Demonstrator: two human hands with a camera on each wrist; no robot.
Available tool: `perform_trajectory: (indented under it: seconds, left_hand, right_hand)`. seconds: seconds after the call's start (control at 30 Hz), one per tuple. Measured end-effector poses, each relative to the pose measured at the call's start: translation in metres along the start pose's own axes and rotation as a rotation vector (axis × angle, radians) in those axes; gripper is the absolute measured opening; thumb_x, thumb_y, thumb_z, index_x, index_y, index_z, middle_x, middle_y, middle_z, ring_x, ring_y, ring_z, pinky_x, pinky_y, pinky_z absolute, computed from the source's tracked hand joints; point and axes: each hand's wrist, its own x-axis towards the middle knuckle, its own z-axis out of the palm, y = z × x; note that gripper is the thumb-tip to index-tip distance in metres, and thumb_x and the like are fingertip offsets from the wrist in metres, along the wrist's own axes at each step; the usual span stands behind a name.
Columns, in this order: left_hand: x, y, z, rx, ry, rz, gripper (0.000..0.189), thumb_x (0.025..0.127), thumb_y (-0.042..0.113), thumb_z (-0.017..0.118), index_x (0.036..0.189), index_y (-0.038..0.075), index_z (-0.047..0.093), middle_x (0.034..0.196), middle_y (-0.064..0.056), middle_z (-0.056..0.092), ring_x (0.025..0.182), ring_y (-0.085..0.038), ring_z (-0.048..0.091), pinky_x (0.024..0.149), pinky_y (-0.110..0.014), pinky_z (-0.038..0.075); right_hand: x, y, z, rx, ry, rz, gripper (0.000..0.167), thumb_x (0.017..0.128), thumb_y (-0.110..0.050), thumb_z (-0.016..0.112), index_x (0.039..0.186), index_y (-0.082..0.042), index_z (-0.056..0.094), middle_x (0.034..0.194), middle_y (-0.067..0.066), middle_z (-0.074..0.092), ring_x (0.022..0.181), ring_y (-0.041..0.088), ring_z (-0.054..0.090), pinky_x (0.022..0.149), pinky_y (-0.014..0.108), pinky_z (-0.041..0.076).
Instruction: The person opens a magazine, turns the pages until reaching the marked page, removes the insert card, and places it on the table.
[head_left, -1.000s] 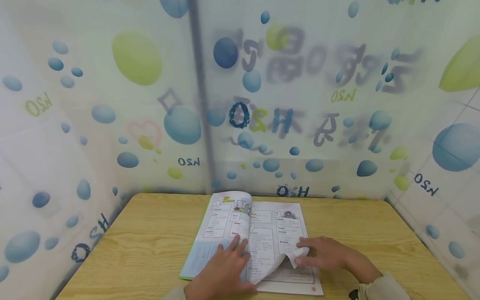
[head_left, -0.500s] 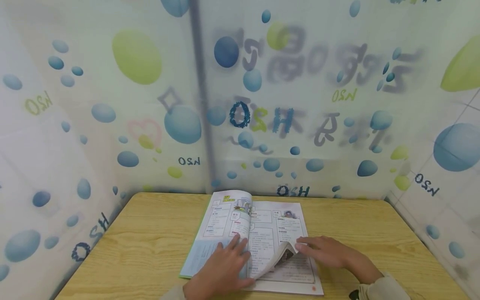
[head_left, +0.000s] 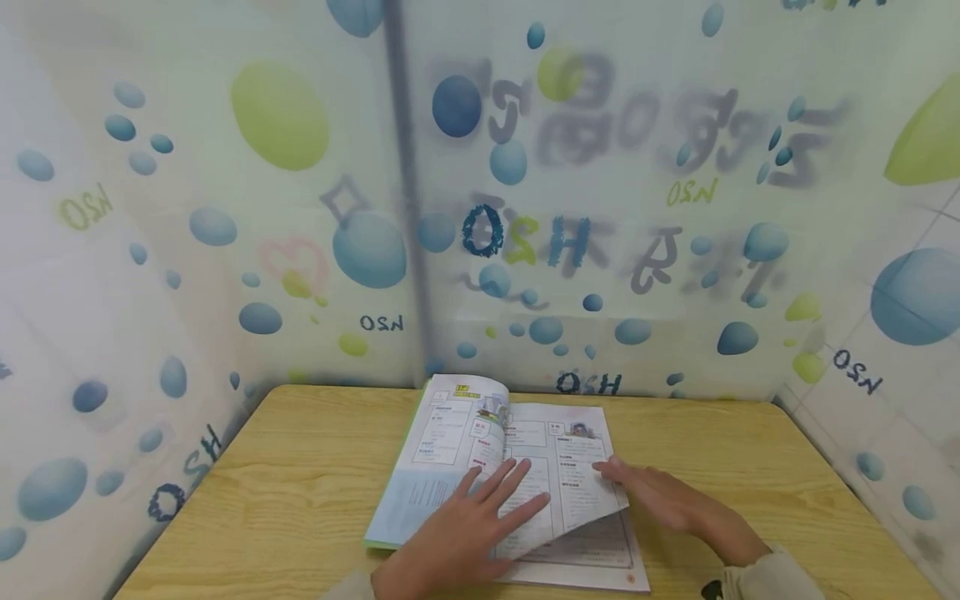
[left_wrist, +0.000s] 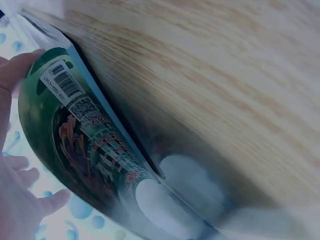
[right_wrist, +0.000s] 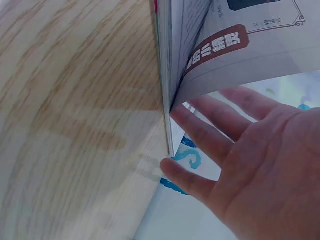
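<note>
An open softcover book (head_left: 457, 446) with printed text and small pictures lies on the table. My left hand (head_left: 465, 533) rests across its centre fold, fingers spread, their tips over the right page (head_left: 577, 492). That page's lower corner stands raised above the sheet beneath (head_left: 585, 550). At its right edge is my right hand (head_left: 675, 504), fingers extended and fingertips overlapping the margin. In the left wrist view, the green back cover (left_wrist: 95, 140) with a barcode shows beside my left hand (left_wrist: 20, 195). The right wrist view has my right hand (right_wrist: 260, 150) below the lifted page (right_wrist: 250, 65).
The wooden table (head_left: 300, 467) extends to both sides of the book. Behind it hangs a pale curtain (head_left: 645, 208) printed with blue and green drops and letters, which also runs along both sides.
The right page's corner, earlier pinched by my right hand and curled up, has come down flatter. My right fingers have straightened. My left hand has shifted right over the fold.
</note>
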Motion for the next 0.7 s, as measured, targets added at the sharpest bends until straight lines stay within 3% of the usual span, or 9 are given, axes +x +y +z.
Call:
perform_trajectory:
  seconds: [0.13,0.3,0.4,0.5,0.63,0.7]
  left_hand:
    - [0.0014,0.0044,-0.0016,0.024,0.021,0.068,0.089,0.083,0.045,0.077,0.157,0.035,0.028,0.166,-0.005,0.013,0.150,-0.023,0.022,0.111,-0.052,0.036]
    - [0.0025,0.0074,-0.0055,0.064,-0.022,0.108,0.087,0.088,0.036,0.072,0.158,0.037,0.020,0.167,0.000,0.004,0.153,-0.021,0.008,0.116,-0.053,0.027]
    - [0.0019,0.0080,-0.0065,0.112,-0.022,0.146,0.083,0.092,0.042,0.066,0.159,0.032,0.019,0.167,0.001,0.005,0.153,-0.021,0.002,0.116,-0.054,0.026]
    - [-0.0001,0.0081,-0.0067,0.171,0.016,0.183,0.080,0.092,0.061,0.055,0.159,0.028,0.025,0.167,0.003,0.009,0.153,-0.020,0.002,0.116,-0.056,0.024]
    - [-0.0031,0.0081,-0.0068,0.249,0.065,0.193,0.084,0.088,0.079,0.038,0.153,0.026,0.039,0.165,0.003,0.019,0.153,-0.019,0.008,0.117,-0.057,0.016]
    - [-0.0041,0.0084,-0.0073,0.267,0.062,0.186,0.082,0.089,0.080,0.035,0.150,0.026,0.046,0.163,0.003,0.025,0.152,-0.019,0.010,0.119,-0.056,0.012]
  right_hand:
    - [-0.0007,0.0009,-0.0012,0.025,0.002,-0.044,0.069,0.106,-0.054,0.013,0.149,-0.012,0.046,0.156,0.023,0.034,0.144,0.050,0.022,0.110,0.071,0.015]
    - [-0.0023,0.0007,-0.0019,-0.006,0.069,-0.140,0.063,0.108,-0.045,0.013,0.154,-0.008,0.035,0.158,0.022,0.030,0.144,0.049,0.022,0.112,0.068,0.017]
    - [-0.0030,0.0019,-0.0022,-0.026,0.132,-0.197,0.060,0.109,-0.040,0.017,0.156,-0.004,0.026,0.160,0.022,0.023,0.145,0.048,0.019,0.113,0.066,0.018]
    - [-0.0023,0.0039,-0.0025,-0.048,0.176,-0.214,0.060,0.110,-0.037,0.024,0.158,-0.002,0.016,0.162,0.023,0.015,0.145,0.049,0.016,0.112,0.067,0.018]
    - [-0.0006,0.0065,-0.0016,-0.061,0.163,-0.181,0.068,0.108,-0.040,0.035,0.159,-0.003,0.010,0.162,0.024,0.010,0.145,0.051,0.014,0.111,0.069,0.017]
    - [0.0002,0.0080,-0.0002,-0.072,0.121,-0.176,0.076,0.104,-0.044,0.045,0.159,-0.003,0.012,0.162,0.025,0.012,0.145,0.051,0.016,0.111,0.069,0.019]
